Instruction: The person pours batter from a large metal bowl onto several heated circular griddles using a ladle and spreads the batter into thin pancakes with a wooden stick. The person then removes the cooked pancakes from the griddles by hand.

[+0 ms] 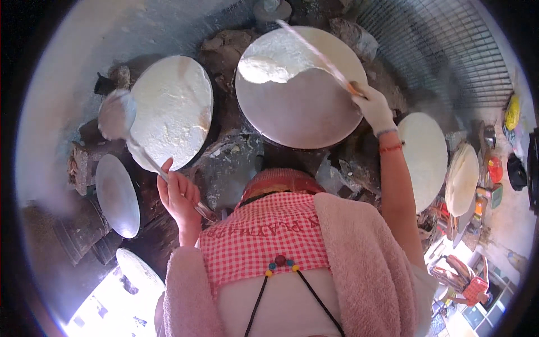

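Observation:
My left hand (pixel 181 196) grips the handle of a metal ladle (pixel 118 116), whose batter-smeared bowl is up beside the left edge of a round griddle covered with pale batter (pixel 172 105). A light glove covers my right hand (pixel 374 107), which holds a long thin scraper (pixel 316 52) over a second round griddle (pixel 303 111). White batter (pixel 265 69) lies in a thick mound and a spread layer over that griddle's far part. Its near part shows bare grey surface.
On the right are another round griddle with a pale sheet (pixel 423 160) and a stack of thin flatbreads (pixel 462 181). At the left stand a bare round griddle (pixel 118 196) and a dark bucket (pixel 80 229). Another person (pixel 476 290) is at the far lower right.

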The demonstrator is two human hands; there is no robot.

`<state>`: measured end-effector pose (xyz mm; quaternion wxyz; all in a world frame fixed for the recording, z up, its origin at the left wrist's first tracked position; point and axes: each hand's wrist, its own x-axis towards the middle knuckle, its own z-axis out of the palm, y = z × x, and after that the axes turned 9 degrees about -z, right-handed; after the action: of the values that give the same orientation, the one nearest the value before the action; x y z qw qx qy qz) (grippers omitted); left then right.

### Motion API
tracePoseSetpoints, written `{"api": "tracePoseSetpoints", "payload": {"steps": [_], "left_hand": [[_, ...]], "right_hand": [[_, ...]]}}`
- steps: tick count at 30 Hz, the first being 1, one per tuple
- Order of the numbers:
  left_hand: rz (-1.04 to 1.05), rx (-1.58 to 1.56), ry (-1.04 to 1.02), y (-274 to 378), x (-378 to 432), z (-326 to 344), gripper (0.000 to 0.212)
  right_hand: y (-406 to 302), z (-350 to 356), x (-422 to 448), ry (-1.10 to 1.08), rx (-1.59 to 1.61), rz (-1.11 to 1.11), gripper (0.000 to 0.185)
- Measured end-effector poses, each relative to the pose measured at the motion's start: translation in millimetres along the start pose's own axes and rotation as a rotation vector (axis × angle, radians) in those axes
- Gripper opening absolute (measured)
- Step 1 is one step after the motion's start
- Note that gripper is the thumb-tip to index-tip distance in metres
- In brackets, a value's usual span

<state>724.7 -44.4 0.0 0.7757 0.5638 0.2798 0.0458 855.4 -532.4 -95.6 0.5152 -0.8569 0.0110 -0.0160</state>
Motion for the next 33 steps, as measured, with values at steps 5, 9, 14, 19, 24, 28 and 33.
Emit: {"api": "tracePoseSetpoints", "payload": {"steps": [5, 9, 14, 19, 24, 28, 33], "left_hand": [[-0.048, 0.483, -0.040, -2, 29, 7, 0.045], [0.437, 0.917, -0.176, -22, 39, 3, 0.050], [0.403, 1.202, -0.172, -18, 24, 50, 0.053], [0.545, 1.186, -0.189, -59, 1, 17, 0.054], [0.227, 1.264, -0.349, -50, -51, -21, 0.055], [0.392, 1.068, -0.653, -57, -33, -25, 0.055], [0.170, 0.711, -0.788, -44, -2, -13, 0.050]], "right_hand": [[-64, 42, -29, -0.380, -0.242, -0.125, 0.042], [-27, 14, -75, -0.232, -0.122, -0.117, 0.041], [-23, 30, -60, -0.120, 0.070, 0.038, 0.034], [-71, 52, -101, -0.332, 0.093, 0.167, 0.032], [-20, 42, -217, -0.189, -0.175, 0.017, 0.046], [20, 90, -315, -0.121, -0.290, 0.413, 0.057], [19, 206, -305, 0.423, 0.235, 0.585, 0.024]]}}
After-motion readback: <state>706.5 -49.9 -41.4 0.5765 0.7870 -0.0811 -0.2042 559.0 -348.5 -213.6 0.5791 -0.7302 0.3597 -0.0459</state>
